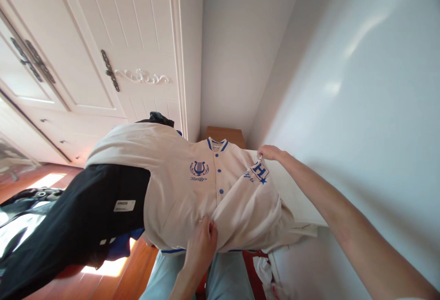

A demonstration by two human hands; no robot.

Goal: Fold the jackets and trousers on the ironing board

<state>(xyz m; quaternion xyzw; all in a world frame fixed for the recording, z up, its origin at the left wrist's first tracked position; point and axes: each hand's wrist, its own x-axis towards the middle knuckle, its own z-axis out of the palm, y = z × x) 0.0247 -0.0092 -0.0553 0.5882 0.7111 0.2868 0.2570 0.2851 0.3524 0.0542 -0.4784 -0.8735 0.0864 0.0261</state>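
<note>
A cream baseball jacket (178,199) lies spread out in front of me, its blue-striped collar at the far side. Its upper blue buttons are fastened, and a blue lyre emblem shows on the chest. My left hand (205,238) is closed on the front edge of the jacket, below the buttons. Farther off, my right hand (271,152) pinches the cloth near the shoulder, beside a blue H patch. The sleeve on that side lies folded across the front. The other sleeve stretches left over a black garment (89,194) with a white label.
White cupboard doors (137,29) with dark metal handles rise at the left. A pale wall (360,107) closes off the right side. Behind the collar is a brown wooden surface (225,134). More clothes (27,217) lie at the left, above a sunlit wooden floor (137,263).
</note>
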